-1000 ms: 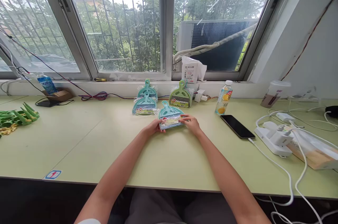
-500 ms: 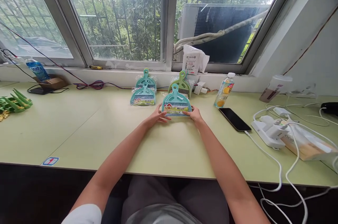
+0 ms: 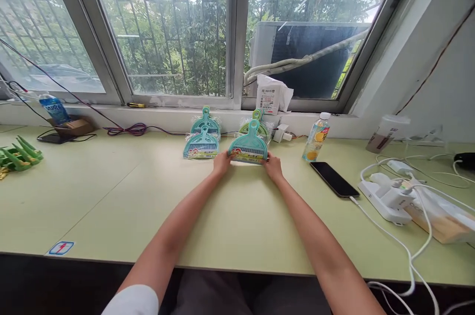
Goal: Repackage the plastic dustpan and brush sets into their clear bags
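Observation:
A teal dustpan and brush set [image 3: 248,144] in clear wrap stands upright on the table, handle up. My left hand [image 3: 221,161] grips its lower left corner, and my right hand [image 3: 273,164] is closed on the lower right corner. Right behind it, partly covered, is a green dustpan set [image 3: 264,129] leaning toward the sill. To the left stand another teal dustpan set [image 3: 202,145] in front and a further teal set [image 3: 205,122] behind it, both wrapped.
On the right are a juice bottle [image 3: 316,138], a phone [image 3: 334,179] on a charging cable, a power strip [image 3: 386,201] and a tissue pack [image 3: 441,216]. A tissue packet [image 3: 269,95] sits on the sill. At left are a blue bottle [image 3: 54,109] and a green plant-like object [image 3: 22,154].
The held dustpan set has tipped back toward the green one, covering more of it. My left fingers, spread before, have closed on its corner. The whole view has tilted up slightly.

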Available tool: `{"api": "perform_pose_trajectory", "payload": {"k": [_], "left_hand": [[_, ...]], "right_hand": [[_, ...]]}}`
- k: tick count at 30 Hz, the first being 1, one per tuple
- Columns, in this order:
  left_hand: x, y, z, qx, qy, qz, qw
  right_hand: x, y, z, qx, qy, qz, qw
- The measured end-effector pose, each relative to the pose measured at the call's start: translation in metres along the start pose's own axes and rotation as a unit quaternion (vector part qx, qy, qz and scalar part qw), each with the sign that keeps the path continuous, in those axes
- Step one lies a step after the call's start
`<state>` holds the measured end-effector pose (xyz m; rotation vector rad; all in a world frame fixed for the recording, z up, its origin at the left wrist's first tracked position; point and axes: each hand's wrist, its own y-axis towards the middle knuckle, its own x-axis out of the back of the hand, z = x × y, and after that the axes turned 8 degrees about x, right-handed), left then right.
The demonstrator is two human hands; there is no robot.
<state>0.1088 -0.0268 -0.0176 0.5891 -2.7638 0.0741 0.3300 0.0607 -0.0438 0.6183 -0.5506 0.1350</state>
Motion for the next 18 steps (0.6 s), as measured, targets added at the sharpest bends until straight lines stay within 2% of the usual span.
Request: {"api": "perform_pose_trajectory", "payload": {"k": [3, 8, 10, 13, 18], "left_hand": [[-0.018, 0.026, -0.004, -0.018, 0.083, -0.05, 0.995], [-0.052, 0.058, -0.002, -0.093, 0.021, -0.049, 0.994], [-0.062, 0.063, 0.0, -0.11, 0.041, -0.06, 0.991], [-0.069, 0.066, 0.001, -0.104, 0.158, -0.056, 0.98], [-0.072, 0.071, -0.001, -0.08, 0.363, 0.019, 0.928]], "right_hand": [[-0.007, 0.021, -0.006, -0.004, -0.06, -0.041, 0.997], [-0.02, 0.047, -0.015, -0.019, -0.12, -0.079, 0.99], [-0.025, 0.054, -0.017, -0.041, -0.117, -0.094, 0.988], [-0.029, 0.061, -0.019, -0.065, -0.111, -0.122, 0.984], [-0.029, 0.061, -0.015, -0.113, -0.155, -0.115, 0.975]]}}
